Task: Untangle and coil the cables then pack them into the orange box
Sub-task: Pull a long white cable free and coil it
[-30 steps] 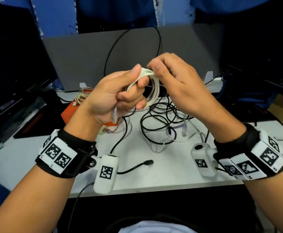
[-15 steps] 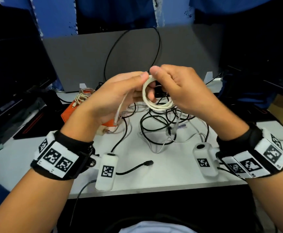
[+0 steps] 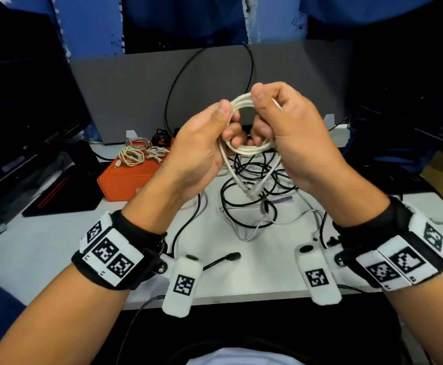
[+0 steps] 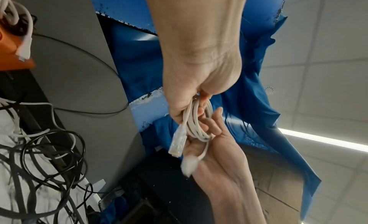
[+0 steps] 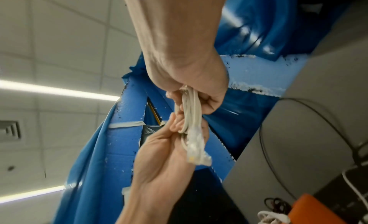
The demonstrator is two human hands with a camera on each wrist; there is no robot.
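White ethernet cable [image 3: 244, 148] coiled, held up between both hands above the table [image 3: 57, 238] – left hand [image 3: 202, 148] and right hand [image 3: 289, 135] both grip the loops, connectors dangling. Orange box [image 3: 128, 180] sits far left, black cable tangle [image 3: 254, 185] below.

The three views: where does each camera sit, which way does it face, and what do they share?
Head: worn on the head, looking forward and down at the table; both forearms, left hand and right hand show.
Left wrist: on the left wrist, looking up along the left hand towards the ceiling.
Right wrist: on the right wrist, looking up along the right hand.
Shared: the white cable coil gripped by both hands, and the orange box.
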